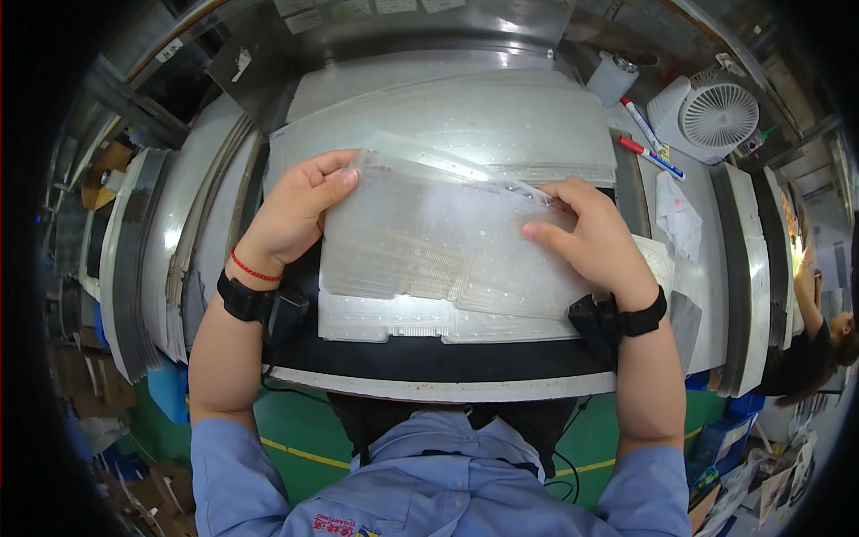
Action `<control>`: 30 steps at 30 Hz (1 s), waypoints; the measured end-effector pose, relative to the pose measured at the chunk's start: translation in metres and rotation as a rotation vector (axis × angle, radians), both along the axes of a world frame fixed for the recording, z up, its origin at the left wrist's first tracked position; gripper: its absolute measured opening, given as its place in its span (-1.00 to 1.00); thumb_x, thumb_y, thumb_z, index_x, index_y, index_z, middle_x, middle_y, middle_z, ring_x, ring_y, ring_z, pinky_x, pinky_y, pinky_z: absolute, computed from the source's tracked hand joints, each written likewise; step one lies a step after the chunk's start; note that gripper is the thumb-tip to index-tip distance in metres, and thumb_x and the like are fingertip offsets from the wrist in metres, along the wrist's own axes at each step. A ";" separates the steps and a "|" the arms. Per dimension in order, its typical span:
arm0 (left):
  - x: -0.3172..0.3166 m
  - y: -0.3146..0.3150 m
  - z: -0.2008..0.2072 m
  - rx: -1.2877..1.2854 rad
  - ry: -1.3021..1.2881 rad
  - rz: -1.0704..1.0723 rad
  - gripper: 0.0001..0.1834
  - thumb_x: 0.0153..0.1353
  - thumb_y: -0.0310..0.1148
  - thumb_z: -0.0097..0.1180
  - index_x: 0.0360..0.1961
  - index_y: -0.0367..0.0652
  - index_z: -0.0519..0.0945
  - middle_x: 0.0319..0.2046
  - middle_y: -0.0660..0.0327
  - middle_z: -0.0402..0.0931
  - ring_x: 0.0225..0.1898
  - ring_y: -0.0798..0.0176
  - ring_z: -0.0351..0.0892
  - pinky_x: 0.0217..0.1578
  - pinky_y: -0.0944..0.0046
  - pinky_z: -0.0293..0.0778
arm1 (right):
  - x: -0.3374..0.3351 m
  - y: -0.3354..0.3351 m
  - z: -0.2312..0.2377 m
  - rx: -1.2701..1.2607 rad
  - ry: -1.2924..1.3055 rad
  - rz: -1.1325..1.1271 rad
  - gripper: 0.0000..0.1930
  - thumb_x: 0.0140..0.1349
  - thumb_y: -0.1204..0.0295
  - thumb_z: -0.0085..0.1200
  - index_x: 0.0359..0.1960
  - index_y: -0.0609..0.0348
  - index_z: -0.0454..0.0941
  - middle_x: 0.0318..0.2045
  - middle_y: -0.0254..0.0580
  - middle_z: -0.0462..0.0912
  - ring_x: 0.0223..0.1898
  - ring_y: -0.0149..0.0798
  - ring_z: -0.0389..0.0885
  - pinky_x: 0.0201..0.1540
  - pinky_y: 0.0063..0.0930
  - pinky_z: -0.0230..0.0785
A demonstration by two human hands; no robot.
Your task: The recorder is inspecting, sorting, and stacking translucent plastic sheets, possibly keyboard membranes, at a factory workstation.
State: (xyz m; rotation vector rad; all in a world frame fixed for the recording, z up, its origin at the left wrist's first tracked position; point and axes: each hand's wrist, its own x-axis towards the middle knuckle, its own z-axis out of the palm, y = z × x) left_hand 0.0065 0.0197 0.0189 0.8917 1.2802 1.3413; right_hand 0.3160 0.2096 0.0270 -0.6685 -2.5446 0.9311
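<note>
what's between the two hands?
A translucent plastic sheet, stretching from the left hand across to the right hand; seen in the head view.

Left hand (309, 195) pinching; right hand (595, 228) loosely curled

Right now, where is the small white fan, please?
In the head view, the white fan stands at the upper right, farther from the person than the right hand, just right of the two markers and the pale bottle.
</note>
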 end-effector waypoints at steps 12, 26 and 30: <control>-0.006 -0.001 -0.008 0.046 -0.057 0.009 -0.56 0.51 -0.37 0.01 0.31 -0.37 0.40 0.10 0.11 0.61 0.07 0.31 0.64 0.16 0.29 0.52 | 0.000 0.002 -0.004 0.062 0.005 0.006 -0.56 0.05 0.26 0.44 -0.15 0.34 0.63 -0.26 0.01 0.61 -0.20 -0.01 0.59 -0.07 -0.27 0.44; -0.004 -0.001 -0.002 0.028 -0.025 0.053 -0.55 0.50 -0.40 0.01 0.34 -0.36 0.37 0.08 0.09 0.63 0.05 0.31 0.65 0.14 0.29 0.55 | -0.001 -0.001 0.000 -0.003 0.102 -0.095 -0.58 0.05 0.28 0.47 -0.21 0.35 0.60 -0.33 0.04 0.67 -0.28 -0.01 0.68 -0.14 -0.32 0.50; -0.002 -0.001 -0.001 0.016 -0.009 0.064 -0.56 0.53 -0.37 -0.04 0.33 -0.36 0.38 0.10 0.09 0.61 0.07 0.30 0.64 0.16 0.28 0.53 | -0.001 -0.001 0.000 0.035 0.086 -0.105 -0.58 0.04 0.29 0.48 -0.28 0.33 0.53 -0.40 0.02 0.63 -0.36 -0.03 0.62 -0.19 -0.33 0.48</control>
